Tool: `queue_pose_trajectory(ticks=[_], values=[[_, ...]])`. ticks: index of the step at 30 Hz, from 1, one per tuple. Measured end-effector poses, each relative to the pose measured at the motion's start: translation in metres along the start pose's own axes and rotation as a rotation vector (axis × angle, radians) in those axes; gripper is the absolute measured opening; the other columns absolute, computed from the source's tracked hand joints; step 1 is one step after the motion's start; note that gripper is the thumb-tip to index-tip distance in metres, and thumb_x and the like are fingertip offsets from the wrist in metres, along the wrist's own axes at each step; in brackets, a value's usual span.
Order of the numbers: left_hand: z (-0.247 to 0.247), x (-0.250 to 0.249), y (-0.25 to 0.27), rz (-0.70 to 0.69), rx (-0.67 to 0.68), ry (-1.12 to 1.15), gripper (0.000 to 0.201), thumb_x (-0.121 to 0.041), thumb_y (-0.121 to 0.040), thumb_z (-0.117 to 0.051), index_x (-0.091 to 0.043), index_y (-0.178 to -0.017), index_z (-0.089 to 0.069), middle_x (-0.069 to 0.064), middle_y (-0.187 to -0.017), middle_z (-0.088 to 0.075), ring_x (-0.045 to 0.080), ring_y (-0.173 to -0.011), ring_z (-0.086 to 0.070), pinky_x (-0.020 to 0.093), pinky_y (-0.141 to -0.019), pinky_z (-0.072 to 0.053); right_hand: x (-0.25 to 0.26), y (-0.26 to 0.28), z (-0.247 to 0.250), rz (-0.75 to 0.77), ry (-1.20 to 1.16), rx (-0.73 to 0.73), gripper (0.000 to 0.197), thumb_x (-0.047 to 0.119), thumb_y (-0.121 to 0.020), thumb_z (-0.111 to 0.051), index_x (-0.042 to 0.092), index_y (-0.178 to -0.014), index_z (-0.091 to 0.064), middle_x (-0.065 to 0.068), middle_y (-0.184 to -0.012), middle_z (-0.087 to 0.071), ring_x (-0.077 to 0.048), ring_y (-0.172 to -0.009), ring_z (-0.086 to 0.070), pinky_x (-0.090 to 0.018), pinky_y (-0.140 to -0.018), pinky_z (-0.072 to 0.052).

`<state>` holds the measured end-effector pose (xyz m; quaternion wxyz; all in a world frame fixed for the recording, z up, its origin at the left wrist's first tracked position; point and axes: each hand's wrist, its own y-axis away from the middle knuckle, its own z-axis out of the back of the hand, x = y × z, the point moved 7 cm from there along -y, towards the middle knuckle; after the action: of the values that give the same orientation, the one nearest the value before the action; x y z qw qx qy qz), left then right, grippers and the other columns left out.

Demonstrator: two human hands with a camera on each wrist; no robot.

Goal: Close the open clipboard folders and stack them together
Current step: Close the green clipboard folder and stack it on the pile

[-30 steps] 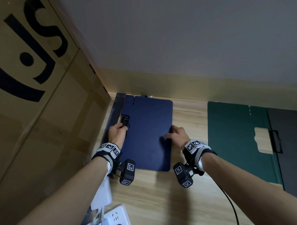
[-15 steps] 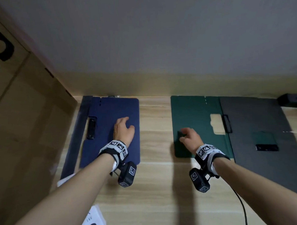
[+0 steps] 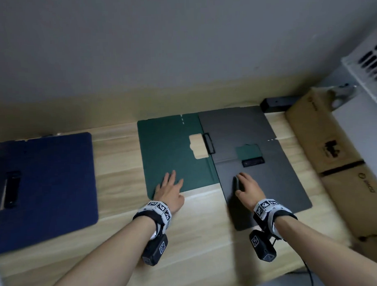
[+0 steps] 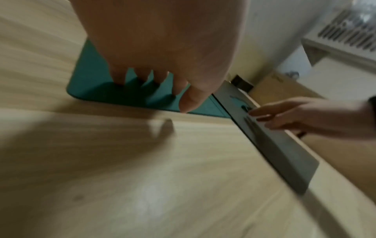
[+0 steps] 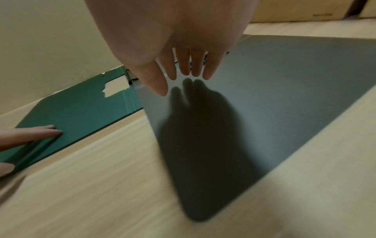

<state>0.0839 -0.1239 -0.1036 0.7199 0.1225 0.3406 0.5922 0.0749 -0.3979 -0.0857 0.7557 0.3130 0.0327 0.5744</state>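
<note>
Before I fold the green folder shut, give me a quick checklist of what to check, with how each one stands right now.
1. Left hand flat on the green folder cover near its front edge: ok.
2. Right hand over the dark grey folder; touching it: cannot tell.
3. Green folder lying open: ok, not yet closed.
4. Grey folder overlaps the green one's right side, in the way of folding: not ok.
5. Blue folder closed, apart on the left: ok.
6. Folders stacked: not ok.

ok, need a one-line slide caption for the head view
Left hand flat on the open green folder, right hand over the grey folder; closed blue folder apart at left.
</note>
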Motion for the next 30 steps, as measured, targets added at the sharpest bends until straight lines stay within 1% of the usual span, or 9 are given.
queue_pose_trajectory(ticks=[3, 6, 9, 13, 20, 23, 25, 27, 30], values=[[-0.012, -0.004, 0.005, 0.02, 0.011, -0.108, 0.076, -0.017, -0.089, -0.043, -0.023, -0.155, -0.007, 0.007, -0.162, 0.017, 0.031, -0.15, 0.013, 0.054, -0.119, -0.011, -0.019, 0.001, -0.005, 0.02, 0.046, 0.053, 0.068, 0.015, -0.087, -0.057, 0.018, -0.15, -0.031, 0.002, -0.161, -0.022, -0.021, -0.145, -0.027, -0.038, -0.119, -0.026], [-0.02, 0.001, 0.017, 0.035, 0.026, -0.125, 0.079, -0.017, -0.088, -0.042, -0.024, -0.155, -0.002, 0.006, -0.161, 0.021, 0.03, -0.149, 0.017, 0.054, -0.12, -0.007, -0.018, 0.006, -0.002, 0.084, 0.163, 0.067, 0.059, 0.019, -0.087, -0.054, 0.02, -0.145, -0.04, 0.002, -0.157, -0.032, -0.024, -0.139, -0.037, -0.038, -0.113, -0.035], [-0.028, 0.012, 0.035, 0.062, 0.05, -0.13, 0.078, -0.019, -0.089, -0.041, -0.026, -0.155, 0.0, 0.004, -0.161, 0.024, 0.028, -0.149, 0.019, 0.056, -0.119, -0.008, -0.005, 0.016, 0.0, 0.141, 0.265, 0.083, 0.044, 0.025, -0.084, -0.049, 0.024, -0.127, -0.057, -0.006, -0.136, -0.057, -0.03, -0.119, -0.055, -0.04, -0.096, -0.049], [-0.043, 0.032, 0.07, 0.099, 0.082, -0.106, 0.078, -0.017, -0.089, -0.041, -0.028, -0.155, 0.0, 0.001, -0.16, 0.025, 0.025, -0.148, 0.021, 0.055, -0.12, -0.009, 0.012, 0.027, -0.006, 0.217, 0.302, 0.124, 0.036, 0.033, -0.081, -0.046, 0.03, -0.109, -0.07, -0.006, -0.108, -0.071, -0.031, -0.098, -0.064, -0.036, -0.083, -0.054], [-0.049, 0.054, 0.101, 0.097, 0.038, -0.072, 0.074, -0.016, -0.09, -0.042, -0.028, -0.155, -0.008, 0.0, -0.162, 0.019, 0.024, -0.15, 0.016, 0.055, -0.119, -0.013, 0.003, 0.005, 0.007, 0.201, 0.019, 0.216, 0.024, 0.028, -0.086, -0.056, 0.026, -0.102, -0.075, 0.002, -0.103, -0.074, -0.02, -0.101, -0.065, -0.03, -0.088, -0.05], [-0.045, 0.057, 0.1, 0.124, 0.007, -0.089, 0.069, -0.021, -0.09, -0.043, -0.028, -0.154, -0.018, 0.0, -0.164, 0.007, 0.023, -0.151, 0.006, 0.05, -0.119, -0.022, -0.017, -0.015, 0.025, 0.127, -0.067, 0.136, 0.017, 0.024, -0.083, -0.06, 0.027, -0.092, -0.075, 0.001, -0.094, -0.076, -0.021, -0.097, -0.067, -0.031, -0.088, -0.051], [-0.034, 0.051, 0.094, 0.138, -0.082, -0.147, 0.06, -0.024, -0.088, -0.044, -0.025, -0.147, -0.035, 0.005, -0.161, -0.015, 0.027, -0.149, -0.015, 0.045, -0.11, -0.037, -0.031, -0.027, 0.036, 0.071, -0.091, 0.099, 0.017, 0.023, -0.083, -0.06, 0.026, -0.092, -0.074, 0.001, -0.095, -0.076, -0.022, -0.099, -0.066, -0.031, -0.088, -0.05], [-0.019, 0.041, 0.084, 0.155, -0.175, -0.204, 0.046, -0.025, -0.087, -0.045, -0.019, -0.132, -0.051, 0.008, -0.146, -0.039, 0.029, -0.132, -0.039, 0.042, -0.097, -0.046, -0.041, -0.039, 0.045, 0.035, -0.117, 0.058, 0.02, 0.018, -0.083, -0.06, 0.022, -0.095, -0.075, -0.002, -0.098, -0.076, -0.023, -0.1, -0.065, -0.03, -0.087, -0.048], [0.0, 0.027, 0.063, 0.184, -0.225, -0.186, 0.038, -0.027, -0.088, -0.044, -0.016, -0.123, -0.055, 0.006, -0.125, -0.049, 0.025, -0.113, -0.049, 0.039, -0.086, -0.045, -0.052, -0.056, 0.056, 0.003, -0.16, -0.005, 0.018, 0.015, -0.081, -0.062, 0.022, -0.091, -0.075, -0.004, -0.097, -0.075, -0.025, -0.095, -0.065, -0.027, -0.082, -0.046]])
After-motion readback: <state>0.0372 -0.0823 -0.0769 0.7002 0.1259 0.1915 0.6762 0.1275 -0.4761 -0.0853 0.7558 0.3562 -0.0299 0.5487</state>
